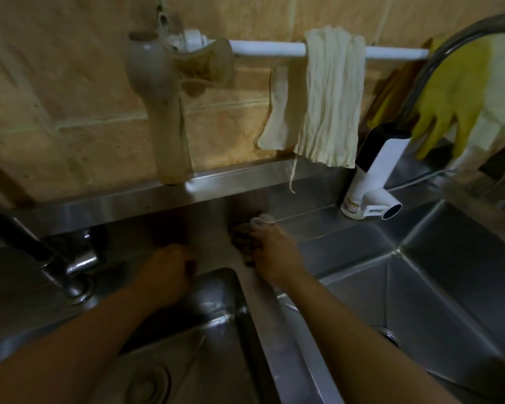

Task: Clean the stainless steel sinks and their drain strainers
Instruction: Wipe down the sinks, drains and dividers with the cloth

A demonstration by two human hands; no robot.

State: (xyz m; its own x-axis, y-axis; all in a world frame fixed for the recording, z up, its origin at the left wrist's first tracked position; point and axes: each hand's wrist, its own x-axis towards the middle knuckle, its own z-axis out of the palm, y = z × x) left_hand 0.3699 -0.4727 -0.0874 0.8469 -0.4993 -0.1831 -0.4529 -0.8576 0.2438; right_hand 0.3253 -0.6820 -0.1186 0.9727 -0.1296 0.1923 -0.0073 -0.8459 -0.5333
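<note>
Two stainless steel sinks lie side by side: the left sink (pixel 216 325) and the right sink (pixel 438 287), split by a steel divider (pixel 274 322). My right hand (pixel 271 255) grips a grey wadded cloth (pixel 247 230) and presses it on the back ledge above the divider. My left hand (pixel 169 269) is curled into a fist at the far rim of the left sink; what it holds, if anything, is hidden. A round drain strainer (pixel 148 384) sits in the left sink's floor. Part of the right sink's drain strainer (pixel 388 335) shows beside my right forearm.
A dark faucet (pixel 41 252) rises at the left. A white faucet unit (pixel 373 182) stands at the back right under a curved steel spout (pixel 438 62). A white rail (pixel 274 49) carries a cream cloth (pixel 330 100), brown rags and yellow rubber gloves (pixel 455 91).
</note>
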